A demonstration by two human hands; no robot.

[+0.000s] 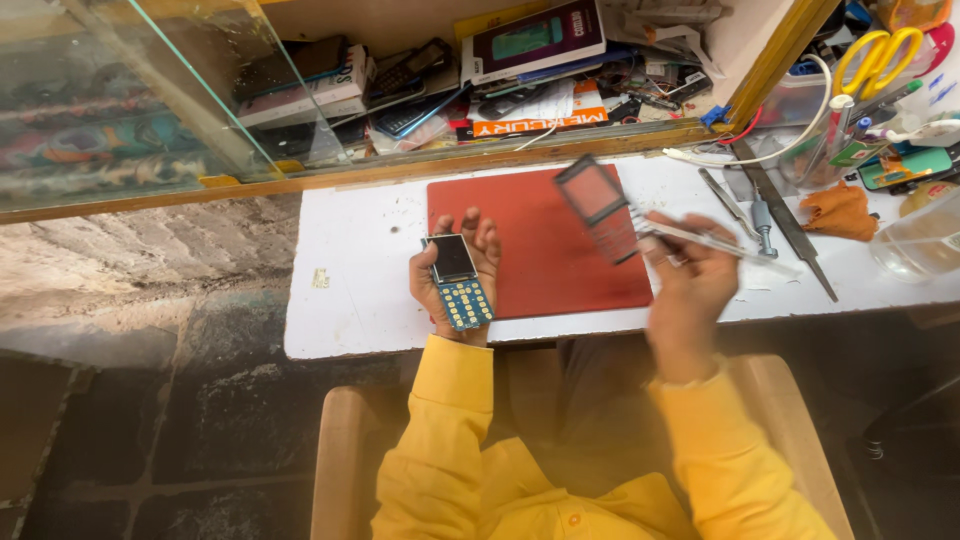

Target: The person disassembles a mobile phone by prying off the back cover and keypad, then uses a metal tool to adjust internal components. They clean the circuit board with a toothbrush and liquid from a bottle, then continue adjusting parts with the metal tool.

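Over the red rectangular mat [540,250], we are cradling an opened phone board [460,282] lengthwise in left-hand fingers [486,238]; right-hand fingers [660,245] are clamping the blurred dark faceplate [598,208] with metal tweezers [715,240].

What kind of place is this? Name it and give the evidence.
Most likely a small phone repair stall: the left hand holds an opened keypad phone, the right hand a detached front cover, and old handsets clutter the glass-fronted shelf.
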